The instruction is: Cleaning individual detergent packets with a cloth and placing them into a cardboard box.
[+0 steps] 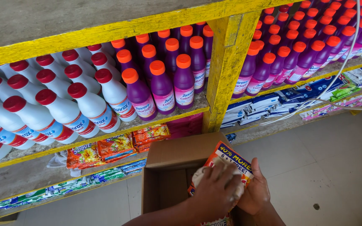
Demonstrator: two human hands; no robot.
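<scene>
Over the open cardboard box [168,175], the left hand [214,194] lies curled across a pale cloth [200,175] pressed on an orange sachet pack [231,161]. The right hand [256,192] cups the pack's far edge from behind, fingers wrapped; how tightly is hard to tell. Just beyond the box, orange sachets [114,146] lie on a low yellow shelf [227,71]. Above them stand white bottles with red caps [68,111] and purple bottles with orange caps [172,81].
</scene>
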